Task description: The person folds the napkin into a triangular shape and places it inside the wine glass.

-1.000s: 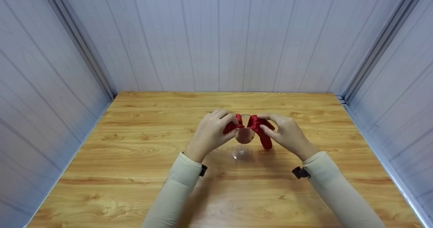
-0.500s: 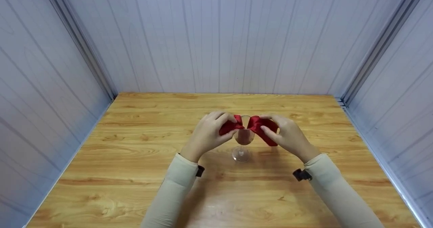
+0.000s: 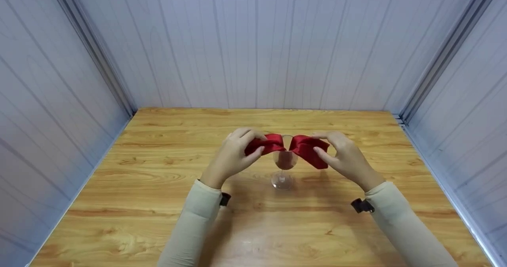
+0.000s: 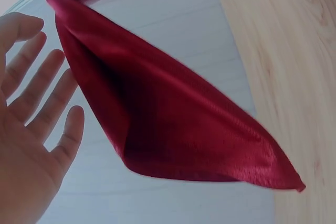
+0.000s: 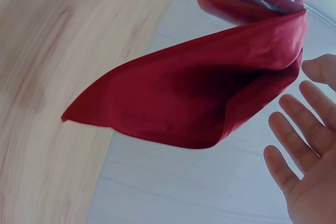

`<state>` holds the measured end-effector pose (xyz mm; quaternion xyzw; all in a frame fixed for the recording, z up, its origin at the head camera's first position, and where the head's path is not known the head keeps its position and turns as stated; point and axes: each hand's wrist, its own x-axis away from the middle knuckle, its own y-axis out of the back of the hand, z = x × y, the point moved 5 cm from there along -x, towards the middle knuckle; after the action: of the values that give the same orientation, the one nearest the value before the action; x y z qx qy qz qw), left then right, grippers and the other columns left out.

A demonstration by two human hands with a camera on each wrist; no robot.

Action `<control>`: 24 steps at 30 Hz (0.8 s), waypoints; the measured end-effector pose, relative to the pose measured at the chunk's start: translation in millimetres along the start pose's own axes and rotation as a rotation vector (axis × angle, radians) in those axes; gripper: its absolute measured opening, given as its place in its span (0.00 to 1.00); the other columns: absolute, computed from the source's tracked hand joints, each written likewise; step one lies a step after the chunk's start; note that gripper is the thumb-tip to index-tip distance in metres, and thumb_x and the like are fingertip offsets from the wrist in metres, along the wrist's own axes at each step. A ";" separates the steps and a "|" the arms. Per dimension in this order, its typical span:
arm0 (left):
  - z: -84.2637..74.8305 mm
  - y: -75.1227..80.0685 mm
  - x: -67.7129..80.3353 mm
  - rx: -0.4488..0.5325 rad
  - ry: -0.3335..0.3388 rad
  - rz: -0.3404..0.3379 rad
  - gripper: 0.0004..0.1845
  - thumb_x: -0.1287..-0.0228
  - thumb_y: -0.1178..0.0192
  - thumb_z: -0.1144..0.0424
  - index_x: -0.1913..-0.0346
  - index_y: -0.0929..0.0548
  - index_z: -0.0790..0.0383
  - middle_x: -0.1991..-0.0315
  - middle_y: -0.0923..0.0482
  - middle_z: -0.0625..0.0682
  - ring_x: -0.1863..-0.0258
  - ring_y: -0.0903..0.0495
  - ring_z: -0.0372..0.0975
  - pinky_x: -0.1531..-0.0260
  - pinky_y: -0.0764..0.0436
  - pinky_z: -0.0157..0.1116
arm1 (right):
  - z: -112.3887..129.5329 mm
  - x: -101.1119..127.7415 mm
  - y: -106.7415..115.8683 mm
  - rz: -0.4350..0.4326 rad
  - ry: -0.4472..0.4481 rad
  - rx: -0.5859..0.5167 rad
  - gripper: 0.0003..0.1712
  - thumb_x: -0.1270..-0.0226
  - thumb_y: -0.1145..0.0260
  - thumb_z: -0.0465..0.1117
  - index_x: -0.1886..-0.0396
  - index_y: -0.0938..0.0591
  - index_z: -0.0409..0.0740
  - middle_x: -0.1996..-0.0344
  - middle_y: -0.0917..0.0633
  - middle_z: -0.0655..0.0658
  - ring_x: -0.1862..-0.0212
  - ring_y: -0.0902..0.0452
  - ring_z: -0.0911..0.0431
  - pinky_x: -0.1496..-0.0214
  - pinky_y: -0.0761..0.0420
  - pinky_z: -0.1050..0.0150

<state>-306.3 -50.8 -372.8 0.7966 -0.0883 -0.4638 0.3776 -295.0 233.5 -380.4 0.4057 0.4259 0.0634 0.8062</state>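
A clear stemmed wine glass (image 3: 282, 180) stands on the table. Tucked in its bowl is a red satin napkin (image 3: 307, 150), whose two folded ends flare out over the rim to the left and right. Beside the left end is my left hand (image 3: 233, 156); in the left wrist view its relaxed, spread fingers (image 4: 39, 82) lie along the edge of the napkin's drooping flap (image 4: 168, 114). On the other side my right hand (image 3: 348, 160) has its fingers loosely extended, the tips right at the edge of the right flap (image 5: 173, 87).
The wood-grain table (image 3: 138, 180) reaches back to a pale panelled wall (image 3: 253, 45), with side walls at left and right. A dark wrist camera (image 3: 361, 206) sits at the right cuff, another wrist camera (image 3: 225, 199) at the left.
Both hands have drawn outward from the glass, the left to the left and the right to the right. The napkin's ends have spread wider, and the right end hangs less steeply.
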 end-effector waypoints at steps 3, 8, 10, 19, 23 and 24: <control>4.0 3.1 3.3 0.013 0.013 0.004 0.09 0.31 0.38 0.59 0.51 0.16 0.54 0.51 0.19 0.46 0.46 0.24 0.39 0.44 0.26 0.41 | -3.0 3.8 2.2 0.005 -0.003 0.005 0.18 0.34 0.29 0.35 0.44 0.17 0.41 0.49 0.15 0.45 0.45 0.22 0.49 0.45 0.22 0.49; 12.1 9.6 10.2 0.038 0.039 -0.009 0.07 0.31 0.38 0.61 0.53 0.15 0.55 0.52 0.19 0.46 0.48 0.24 0.39 0.46 0.24 0.40 | -8.9 10.5 6.2 0.016 -0.036 0.033 0.18 0.33 0.29 0.37 0.45 0.17 0.42 0.50 0.15 0.45 0.46 0.21 0.50 0.45 0.22 0.49; 15.6 13.1 13.7 0.052 0.049 -0.018 0.07 0.31 0.38 0.62 0.54 0.15 0.55 0.53 0.19 0.46 0.48 0.23 0.39 0.47 0.24 0.40 | -12.6 13.8 7.9 0.019 -0.052 0.043 0.18 0.33 0.29 0.38 0.45 0.17 0.42 0.50 0.15 0.45 0.46 0.21 0.49 0.46 0.22 0.48; 33.1 29.6 34.8 0.065 0.108 -0.007 0.07 0.30 0.39 0.64 0.54 0.15 0.58 0.55 0.19 0.49 0.51 0.21 0.42 0.50 0.21 0.40 | -30.9 32.2 13.7 0.011 -0.107 0.071 0.19 0.35 0.28 0.35 0.44 0.17 0.41 0.49 0.16 0.44 0.46 0.22 0.47 0.46 0.22 0.47; 42.7 35.8 45.0 0.054 0.157 0.000 0.07 0.30 0.39 0.63 0.53 0.15 0.58 0.56 0.19 0.51 0.53 0.21 0.47 0.51 0.22 0.42 | -37.8 39.6 15.6 0.012 -0.117 0.086 0.20 0.36 0.27 0.34 0.44 0.17 0.42 0.48 0.16 0.44 0.46 0.22 0.47 0.46 0.22 0.47; 45.2 36.7 47.6 0.054 0.170 0.002 0.07 0.30 0.39 0.64 0.53 0.15 0.59 0.56 0.19 0.52 0.53 0.21 0.48 0.51 0.22 0.42 | -39.2 41.2 16.1 0.015 -0.123 0.091 0.21 0.36 0.27 0.35 0.43 0.17 0.42 0.48 0.16 0.44 0.46 0.22 0.47 0.46 0.22 0.47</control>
<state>-308.6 -123.4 -392.6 0.8428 -0.0691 -0.3917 0.3626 -294.1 286.1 -407.2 0.4484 0.3751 0.0249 0.8109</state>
